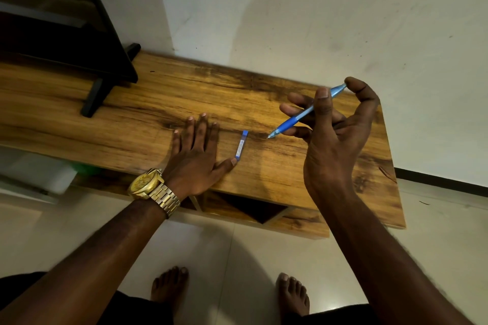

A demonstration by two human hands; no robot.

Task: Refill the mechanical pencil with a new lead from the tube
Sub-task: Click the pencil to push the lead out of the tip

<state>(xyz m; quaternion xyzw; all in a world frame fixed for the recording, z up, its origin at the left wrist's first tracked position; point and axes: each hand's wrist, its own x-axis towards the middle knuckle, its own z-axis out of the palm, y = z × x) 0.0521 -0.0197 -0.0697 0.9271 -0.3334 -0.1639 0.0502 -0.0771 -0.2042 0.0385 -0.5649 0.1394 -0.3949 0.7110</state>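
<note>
My right hand [335, 134] holds a blue mechanical pencil [293, 122] above the wooden table [277, 174]. The pencil slants with its tip down to the left, near the tabletop, and its top end against my forefinger at the upper right. A small blue-and-white lead tube [241, 145] lies flat on the table between my hands. My left hand [196, 154] rests palm down on the table with fingers spread, its thumb tip touching the near end of the tube. A gold watch sits on the left wrist.
A black television [60, 21] on dark stand legs [95, 97] occupies the table's left end. A white wall rises behind the table. Open shelf compartments [253, 208] show under the tabletop. My bare feet [229, 290] stand on the tiled floor.
</note>
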